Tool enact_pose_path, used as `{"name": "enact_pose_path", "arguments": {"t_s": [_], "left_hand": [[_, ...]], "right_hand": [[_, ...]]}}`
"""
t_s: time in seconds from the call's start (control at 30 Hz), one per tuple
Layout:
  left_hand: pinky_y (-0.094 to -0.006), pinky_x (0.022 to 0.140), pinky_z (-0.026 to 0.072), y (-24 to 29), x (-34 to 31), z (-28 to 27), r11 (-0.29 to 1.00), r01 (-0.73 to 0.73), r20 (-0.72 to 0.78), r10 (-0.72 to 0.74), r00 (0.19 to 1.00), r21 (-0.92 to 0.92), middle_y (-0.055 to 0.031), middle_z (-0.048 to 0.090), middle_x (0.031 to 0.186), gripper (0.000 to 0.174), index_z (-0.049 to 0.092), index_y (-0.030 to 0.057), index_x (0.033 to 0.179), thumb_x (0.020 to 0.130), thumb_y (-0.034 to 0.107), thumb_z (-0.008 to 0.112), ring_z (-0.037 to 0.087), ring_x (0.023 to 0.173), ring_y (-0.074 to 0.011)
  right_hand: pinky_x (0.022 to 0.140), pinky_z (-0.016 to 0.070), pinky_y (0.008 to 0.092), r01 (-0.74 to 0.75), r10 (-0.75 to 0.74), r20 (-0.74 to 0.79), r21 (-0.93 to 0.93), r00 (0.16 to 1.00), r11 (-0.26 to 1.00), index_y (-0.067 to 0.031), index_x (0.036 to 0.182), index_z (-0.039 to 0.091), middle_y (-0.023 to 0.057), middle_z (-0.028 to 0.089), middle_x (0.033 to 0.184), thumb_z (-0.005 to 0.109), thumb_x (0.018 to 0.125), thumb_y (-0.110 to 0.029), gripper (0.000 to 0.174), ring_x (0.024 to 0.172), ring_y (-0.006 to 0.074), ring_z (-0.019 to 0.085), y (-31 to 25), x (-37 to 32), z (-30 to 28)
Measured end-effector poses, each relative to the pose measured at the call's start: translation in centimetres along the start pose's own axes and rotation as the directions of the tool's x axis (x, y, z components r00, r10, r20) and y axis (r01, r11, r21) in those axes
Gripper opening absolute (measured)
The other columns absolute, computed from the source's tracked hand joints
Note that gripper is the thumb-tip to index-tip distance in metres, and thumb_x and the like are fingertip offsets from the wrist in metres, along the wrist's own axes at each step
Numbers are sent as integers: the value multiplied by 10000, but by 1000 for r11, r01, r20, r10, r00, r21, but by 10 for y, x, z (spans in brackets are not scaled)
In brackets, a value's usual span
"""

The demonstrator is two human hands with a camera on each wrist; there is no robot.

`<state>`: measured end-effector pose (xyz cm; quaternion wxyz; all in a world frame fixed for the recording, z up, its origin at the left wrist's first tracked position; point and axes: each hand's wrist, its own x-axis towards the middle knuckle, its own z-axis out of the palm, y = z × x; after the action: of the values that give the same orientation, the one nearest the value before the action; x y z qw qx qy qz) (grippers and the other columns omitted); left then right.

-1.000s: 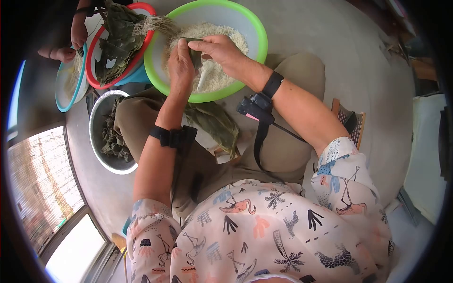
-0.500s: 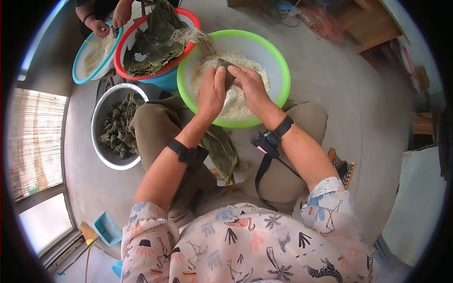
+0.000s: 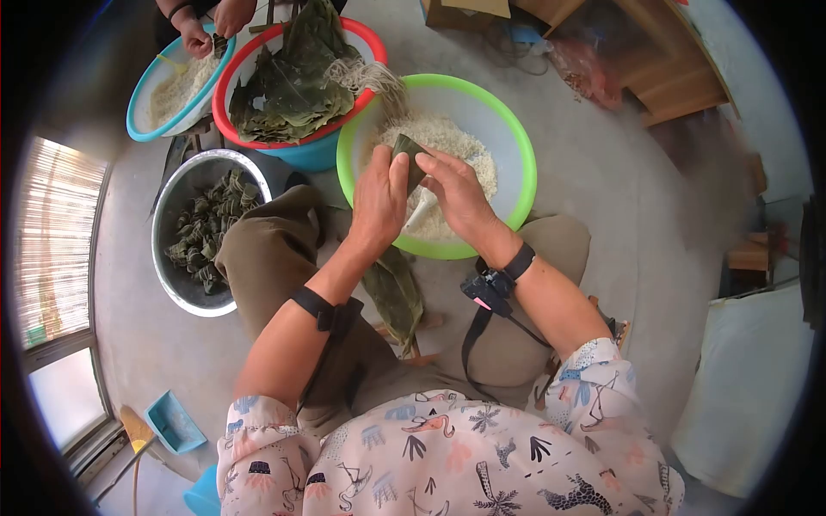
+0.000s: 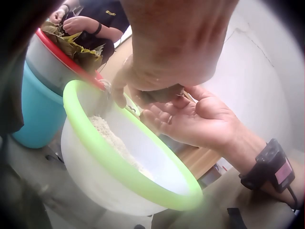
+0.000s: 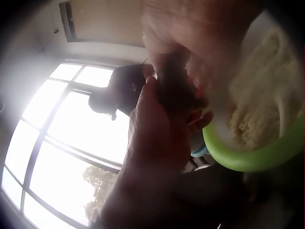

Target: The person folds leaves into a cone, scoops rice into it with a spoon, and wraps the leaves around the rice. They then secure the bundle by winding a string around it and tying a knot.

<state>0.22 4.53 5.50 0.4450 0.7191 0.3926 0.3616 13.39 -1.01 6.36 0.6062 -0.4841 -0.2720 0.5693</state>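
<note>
In the head view a folded green leaf (image 3: 411, 162) is held between both hands, over the near part of the green-rimmed basin (image 3: 527, 176). The left hand (image 3: 380, 196) grips the leaf from the left, thumb up along it. From the right, the right hand (image 3: 458, 191) pinches its edge with thumb and fingers. White rice (image 3: 465, 142) lies in the basin, with a white spoon (image 3: 420, 211) below the hands. In the left wrist view the leaf (image 4: 163, 94) sits between the hands; the right palm (image 4: 205, 121) faces up. What the leaf contains is hidden.
A red-rimmed basin (image 3: 375, 39) holds large leaves (image 3: 297, 82) and a bundle of string (image 3: 366, 76). A metal bowl (image 3: 163, 258) of wrapped leaf parcels (image 3: 206, 228) stands left. Another person's hands (image 3: 198, 39) work over a blue-rimmed basin (image 3: 138, 120). A loose leaf (image 3: 394, 297) lies between the knees.
The head view has tilted, so the basins sit lower in it. Both hands remain on the leaf; the right hand has shifted its hold, from fingers across the top to the leaf's right side.
</note>
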Motion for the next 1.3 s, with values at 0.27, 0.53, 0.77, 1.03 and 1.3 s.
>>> {"name": "enact_pose_path", "arguments": {"t_s": [0.27,0.53,0.77,1.03,1.3], "left_hand": [[-480,690,390,2,4,-22,988,115,43,-112,993,-101,-263,490,776,361,413,5,908,997,352,368,478,760,-457],[-442,705,411,5,7,-35,969,119,-85,-140,987,-215,-250,502,803,363,450,9,936,1002,355,360,466,739,-415],[-335,708,388,4,16,-40,898,244,-69,-287,955,-367,-131,438,764,370,455,2,900,1009,342,360,384,728,-218],[-246,587,440,-11,16,-49,835,332,-11,-375,927,-439,7,464,821,372,521,91,981,1001,421,350,436,709,-72],[-246,548,397,11,14,-58,727,386,21,-455,890,-567,-7,463,769,412,523,54,974,1000,416,330,429,631,-87]], "right_hand": [[955,414,290,7,-6,40,-36,999,999,38,1310,503,45,596,1174,594,916,-241,491,1061,109,543,-4,9,17],[922,426,303,1,12,70,-182,997,983,-22,1170,600,49,624,1107,549,951,-303,360,1035,116,557,-27,49,19],[698,497,299,223,-406,-55,-765,912,605,-62,944,671,57,655,916,691,799,-146,168,745,155,630,19,168,-18],[679,503,306,202,-599,-3,-940,801,276,-59,827,645,59,606,809,715,718,-80,131,720,176,612,41,194,-18],[676,495,308,301,-587,85,-912,805,280,-43,815,629,68,598,806,669,754,-78,81,714,186,607,30,187,-27]]}}
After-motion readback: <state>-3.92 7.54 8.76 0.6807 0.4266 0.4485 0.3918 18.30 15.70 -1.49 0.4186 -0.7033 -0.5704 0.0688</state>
